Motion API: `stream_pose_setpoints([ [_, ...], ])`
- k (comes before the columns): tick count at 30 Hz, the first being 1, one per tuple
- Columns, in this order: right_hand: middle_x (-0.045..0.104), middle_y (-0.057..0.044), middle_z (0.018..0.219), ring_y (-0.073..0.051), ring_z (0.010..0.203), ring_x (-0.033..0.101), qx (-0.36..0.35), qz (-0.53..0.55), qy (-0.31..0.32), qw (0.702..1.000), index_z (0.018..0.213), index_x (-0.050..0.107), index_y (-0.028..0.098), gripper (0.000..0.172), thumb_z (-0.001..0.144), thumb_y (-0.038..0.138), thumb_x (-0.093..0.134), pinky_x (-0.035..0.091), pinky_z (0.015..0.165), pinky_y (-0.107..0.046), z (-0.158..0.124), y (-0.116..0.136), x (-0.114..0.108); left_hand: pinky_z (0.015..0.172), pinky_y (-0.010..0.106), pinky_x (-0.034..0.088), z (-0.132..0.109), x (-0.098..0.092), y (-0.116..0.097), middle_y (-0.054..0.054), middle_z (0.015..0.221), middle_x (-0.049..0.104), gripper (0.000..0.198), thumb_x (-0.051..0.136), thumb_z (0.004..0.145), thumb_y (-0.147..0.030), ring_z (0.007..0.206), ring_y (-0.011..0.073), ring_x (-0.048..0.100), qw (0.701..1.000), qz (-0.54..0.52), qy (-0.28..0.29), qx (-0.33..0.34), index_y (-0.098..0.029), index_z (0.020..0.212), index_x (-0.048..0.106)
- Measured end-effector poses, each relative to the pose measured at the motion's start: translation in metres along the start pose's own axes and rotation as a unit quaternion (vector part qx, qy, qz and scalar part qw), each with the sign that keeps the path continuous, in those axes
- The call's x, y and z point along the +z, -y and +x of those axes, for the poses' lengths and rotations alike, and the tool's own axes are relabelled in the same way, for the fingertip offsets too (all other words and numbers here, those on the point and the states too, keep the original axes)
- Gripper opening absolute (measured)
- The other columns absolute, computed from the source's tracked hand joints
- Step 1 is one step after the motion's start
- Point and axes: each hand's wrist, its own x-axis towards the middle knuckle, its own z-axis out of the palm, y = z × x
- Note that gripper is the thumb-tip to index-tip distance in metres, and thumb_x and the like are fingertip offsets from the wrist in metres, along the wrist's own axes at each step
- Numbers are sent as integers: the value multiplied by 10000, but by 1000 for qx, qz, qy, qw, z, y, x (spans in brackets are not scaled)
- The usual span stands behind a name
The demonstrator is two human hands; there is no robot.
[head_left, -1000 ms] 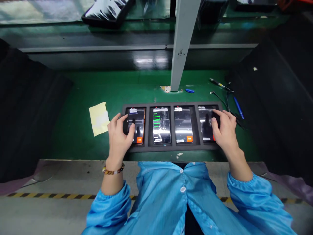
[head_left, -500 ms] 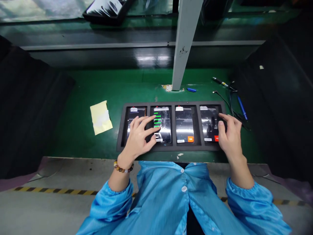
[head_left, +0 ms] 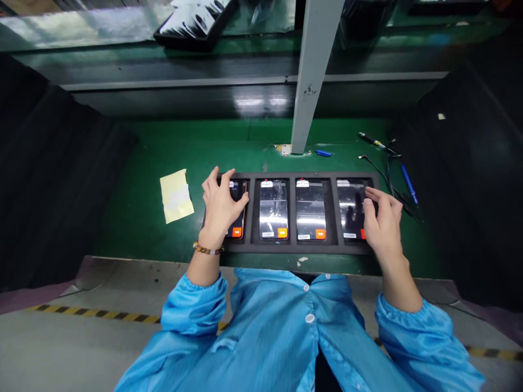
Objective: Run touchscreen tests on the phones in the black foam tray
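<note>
A dark foam tray (head_left: 292, 248) with several compartments lies before me, a phone in each. My left hand (head_left: 222, 206) arches over the leftmost phone (head_left: 237, 218), fingers spread, its thumb by the phone's right edge; part of that phone is hidden. Beside it, the second phone (head_left: 273, 209) and third phone (head_left: 310, 209) show dark, reflective screens with orange squares at lower right. My right hand (head_left: 383, 218) rests at the tray's right end, with thumb and forefinger apart near the edge of the rightmost phone (head_left: 352, 209). That phone's red square is partly covered.
On the green table (head_left: 134, 228) lies a yellow paper (head_left: 176, 190) at left. A grey post (head_left: 312, 81) rises behind the tray, near a blue pen cap (head_left: 323, 153). To the right are a black cable (head_left: 386, 171), a black pen (head_left: 370, 139) and a blue pen (head_left: 409, 183).
My left hand has moved left from the second phone to the leftmost one. The second phone's green lines have gone and an orange square shows. My right hand has stayed nearly still.
</note>
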Motion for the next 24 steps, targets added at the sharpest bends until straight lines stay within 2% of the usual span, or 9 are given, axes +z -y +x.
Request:
stream_pose_setpoints([
  [4,767,-118,1342,-337,1440,528,25,50,-17,998,1335,713,237,391,1078,433,492,430,1219,-583,3,5,0,1137,694,507,2,-4,0,195,1567,460,716,738,863,-370,1488,469,424,1000,12,1,-14,-273,1549,556],
  [8,796,-97,1276,-331,1402,547,53,59,-35,996,1239,747,250,348,1054,414,503,433,1211,-577,5,6,0,1082,704,537,2,-2,-1,203,1461,484,695,727,875,-368,1404,473,477,1000,22,0,-5,-261,1542,563],
  [13,801,-112,1222,-347,1363,568,108,62,-32,992,1166,781,256,357,1037,457,516,454,1171,-582,6,7,-2,1121,706,512,2,3,-2,203,1368,518,585,699,887,-308,1375,462,492,1000,14,-10,8,-212,1456,600],
  [18,802,-99,1264,-319,1398,566,95,77,-35,992,1247,737,258,337,1060,421,510,435,1192,-564,-1,15,-6,1125,717,511,-1,2,3,189,1391,518,636,755,850,-342,1384,470,478,1000,-17,-24,2,-231,1450,576],
  [24,812,-120,1180,-342,1376,575,130,79,-38,988,1145,766,245,353,1049,456,501,453,1161,-566,-1,18,-8,1151,686,485,1,7,7,179,1356,543,532,729,838,-261,1359,444,498,999,-24,-30,24,-215,1353,606],
])
